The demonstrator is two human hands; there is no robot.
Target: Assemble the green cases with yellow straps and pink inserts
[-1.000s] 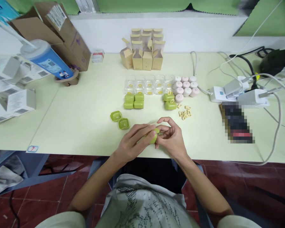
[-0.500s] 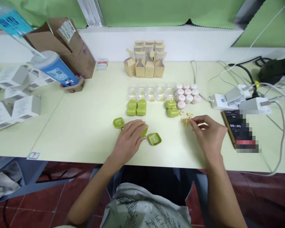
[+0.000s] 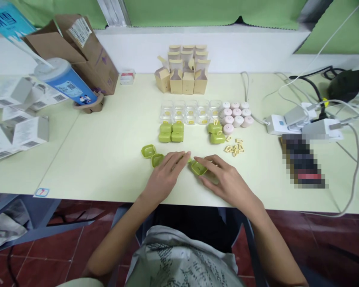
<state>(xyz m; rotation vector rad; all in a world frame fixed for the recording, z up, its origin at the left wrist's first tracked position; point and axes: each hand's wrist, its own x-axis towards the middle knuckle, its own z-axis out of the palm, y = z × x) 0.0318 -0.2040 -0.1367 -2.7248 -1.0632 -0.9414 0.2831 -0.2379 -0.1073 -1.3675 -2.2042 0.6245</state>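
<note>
My right hand point(image 3: 227, 181) pinches an open green case half point(image 3: 198, 168) at the table's near middle, fingers curled round its right side. My left hand point(image 3: 166, 173) lies flat just left of it. Its fingers are stretched out and the fingertips touch the half's left edge, where a sliver of green shows. Two more open green halves point(image 3: 152, 155) sit left of my left hand. A small pile of yellow loops point(image 3: 235, 148) lies beyond my right hand.
Behind are closed green cases point(image 3: 171, 132), two green cases with loops point(image 3: 215, 133), clear boxes point(image 3: 191, 112), pink round caps point(image 3: 236, 115) and tan cartons point(image 3: 184, 73). A phone point(image 3: 302, 161), power strip point(image 3: 299, 123) and cables lie right. A blue canister point(image 3: 64, 81), brown cardboard box point(image 3: 77, 44) and white boxes point(image 3: 14, 119) stand left.
My right hand came back from the yellow loops to the green half in front of me and took hold of it. My left hand stretched its fingers toward that half.
</note>
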